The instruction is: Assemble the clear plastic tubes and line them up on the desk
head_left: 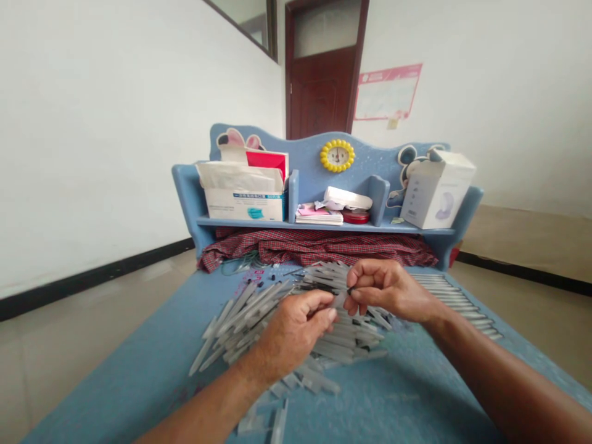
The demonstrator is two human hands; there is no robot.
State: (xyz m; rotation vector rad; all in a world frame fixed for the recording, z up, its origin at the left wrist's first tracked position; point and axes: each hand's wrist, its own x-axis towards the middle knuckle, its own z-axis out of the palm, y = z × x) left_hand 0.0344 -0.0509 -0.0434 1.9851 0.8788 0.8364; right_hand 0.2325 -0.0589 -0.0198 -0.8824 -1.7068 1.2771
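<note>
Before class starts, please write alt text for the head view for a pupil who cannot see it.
A left hand and right hand, close together over a pile of pale plastic tubes on a blue desk; the right pinches a small black piece. A row of tubes lies to the right; behind stands a shelf with a yellow clock.

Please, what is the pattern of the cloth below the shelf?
The cloth is checked, mostly red with dark lines; the head view shows it best.
</note>
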